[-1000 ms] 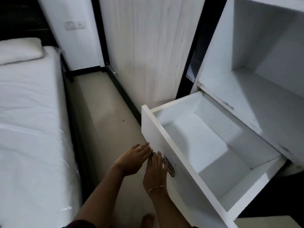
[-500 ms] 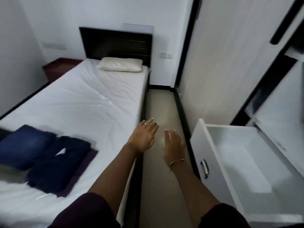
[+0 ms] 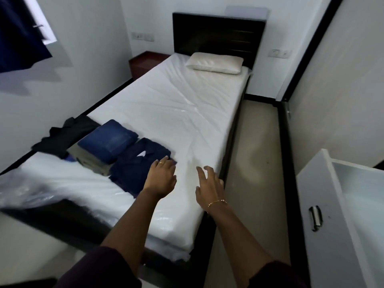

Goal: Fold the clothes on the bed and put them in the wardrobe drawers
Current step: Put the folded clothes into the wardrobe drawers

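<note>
Both my hands are out over the bed (image 3: 187, 113) with fingers loose and spread, holding nothing. My left hand (image 3: 162, 177) hovers at the near edge of the folded navy shirt (image 3: 141, 163); whether the fingertips touch the cloth I cannot tell. My right hand (image 3: 209, 186) hangs over bare sheet near the mattress edge, well apart from any garment.

Judging by how things lie, the folding is mostly done. The navy shirt sits flat, with something purple showing under it, and just beside it a folded pair of blue jeans (image 3: 108, 140) rests on a folded olive-grey piece (image 3: 91, 161) — 2 neat stacks. Behind them a black garment (image 3: 66, 134) lies rumpled, so at least 1 piece looks unfolded.

The wardrobe drawer (image 3: 320, 196) stands pulled out at my right, and the part in view holds no clothes — so putting away has yet to begin.
</note>
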The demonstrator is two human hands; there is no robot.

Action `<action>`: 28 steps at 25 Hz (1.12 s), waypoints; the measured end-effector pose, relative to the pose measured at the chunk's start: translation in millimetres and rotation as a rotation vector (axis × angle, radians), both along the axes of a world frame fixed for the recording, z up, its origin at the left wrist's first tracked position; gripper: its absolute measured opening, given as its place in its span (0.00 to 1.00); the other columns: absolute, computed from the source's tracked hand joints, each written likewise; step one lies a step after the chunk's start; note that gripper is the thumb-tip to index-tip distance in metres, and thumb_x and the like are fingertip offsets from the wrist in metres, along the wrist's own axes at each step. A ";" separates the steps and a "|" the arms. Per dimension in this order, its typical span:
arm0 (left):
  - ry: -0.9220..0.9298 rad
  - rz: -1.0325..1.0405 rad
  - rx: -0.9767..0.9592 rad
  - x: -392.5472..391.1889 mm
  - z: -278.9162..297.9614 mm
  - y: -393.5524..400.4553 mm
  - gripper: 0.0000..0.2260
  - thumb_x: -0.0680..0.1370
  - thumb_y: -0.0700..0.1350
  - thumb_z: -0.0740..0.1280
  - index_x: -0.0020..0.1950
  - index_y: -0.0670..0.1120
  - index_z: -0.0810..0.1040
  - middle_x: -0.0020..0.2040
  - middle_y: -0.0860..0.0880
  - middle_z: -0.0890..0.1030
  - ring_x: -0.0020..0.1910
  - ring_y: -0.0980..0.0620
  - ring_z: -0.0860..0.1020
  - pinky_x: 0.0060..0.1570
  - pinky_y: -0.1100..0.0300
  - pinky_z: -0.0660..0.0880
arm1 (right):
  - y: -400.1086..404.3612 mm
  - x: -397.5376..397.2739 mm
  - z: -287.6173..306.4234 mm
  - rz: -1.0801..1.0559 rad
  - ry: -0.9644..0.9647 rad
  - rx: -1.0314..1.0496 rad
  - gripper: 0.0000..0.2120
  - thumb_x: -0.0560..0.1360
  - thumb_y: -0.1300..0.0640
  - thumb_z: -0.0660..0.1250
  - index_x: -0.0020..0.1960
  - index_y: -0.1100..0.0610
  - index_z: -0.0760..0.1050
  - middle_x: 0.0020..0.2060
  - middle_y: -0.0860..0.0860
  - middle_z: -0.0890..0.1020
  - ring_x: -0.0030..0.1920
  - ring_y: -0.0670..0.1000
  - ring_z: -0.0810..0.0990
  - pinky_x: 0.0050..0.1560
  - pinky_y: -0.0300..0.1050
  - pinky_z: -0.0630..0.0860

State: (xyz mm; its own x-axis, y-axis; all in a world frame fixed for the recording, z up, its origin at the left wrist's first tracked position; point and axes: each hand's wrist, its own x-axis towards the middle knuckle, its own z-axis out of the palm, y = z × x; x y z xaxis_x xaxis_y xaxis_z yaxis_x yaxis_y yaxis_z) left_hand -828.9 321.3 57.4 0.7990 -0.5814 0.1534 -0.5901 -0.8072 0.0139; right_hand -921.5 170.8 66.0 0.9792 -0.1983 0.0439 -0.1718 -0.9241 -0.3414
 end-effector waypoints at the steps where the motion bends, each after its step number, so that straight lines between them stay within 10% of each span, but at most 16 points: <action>1: 0.021 0.037 0.018 -3.1 -7.0 14.0 0.13 0.71 0.43 0.71 0.53 0.39 0.81 0.56 0.41 0.80 0.63 0.40 0.74 0.60 0.45 0.71 | 14.2 4.2 -5.3 0.033 0.017 0.011 0.30 0.77 0.59 0.59 0.76 0.53 0.52 0.73 0.54 0.55 0.70 0.55 0.61 0.66 0.49 0.61; 10: 0.279 0.516 -0.198 17.2 -39.2 91.9 0.14 0.78 0.44 0.61 0.59 0.38 0.75 0.61 0.41 0.74 0.62 0.43 0.71 0.56 0.52 0.71 | 105.4 71.4 -40.3 0.167 0.132 0.113 0.28 0.78 0.59 0.60 0.75 0.54 0.53 0.71 0.55 0.58 0.67 0.55 0.65 0.63 0.50 0.64; 15: 0.735 0.977 -0.577 72.5 -83.3 128.8 0.18 0.78 0.48 0.58 0.60 0.36 0.75 0.59 0.37 0.76 0.57 0.38 0.74 0.54 0.50 0.72 | 128.4 146.8 -75.7 0.089 0.230 0.171 0.27 0.79 0.54 0.59 0.75 0.55 0.54 0.70 0.55 0.60 0.66 0.56 0.66 0.63 0.50 0.66; 22: 1.353 1.293 -1.154 156.5 -136.8 150.2 0.49 0.66 0.75 0.61 0.77 0.47 0.53 0.75 0.44 0.60 0.71 0.37 0.62 0.64 0.37 0.62 | 131.3 272.8 -129.6 -0.130 0.235 0.262 0.26 0.80 0.50 0.56 0.75 0.57 0.56 0.71 0.57 0.59 0.69 0.58 0.64 0.65 0.53 0.65; 25: 1.219 1.416 -1.150 176.3 -172.3 145.7 0.68 0.44 0.80 0.64 0.76 0.45 0.56 0.72 0.41 0.64 0.67 0.37 0.68 0.63 0.40 0.68 | 126.1 311.9 -152.9 -0.170 0.269 0.220 0.28 0.80 0.45 0.54 0.75 0.56 0.55 0.73 0.54 0.57 0.71 0.57 0.60 0.67 0.55 0.62; 28: 1.074 1.483 -1.136 187.0 -192.5 139.2 0.53 0.60 0.74 0.67 0.73 0.40 0.60 0.70 0.38 0.67 0.65 0.37 0.69 0.64 0.43 0.69 | 118.9 334.6 -174.4 -0.182 0.388 0.106 0.35 0.76 0.37 0.56 0.76 0.52 0.51 0.75 0.51 0.53 0.75 0.55 0.51 0.71 0.60 0.52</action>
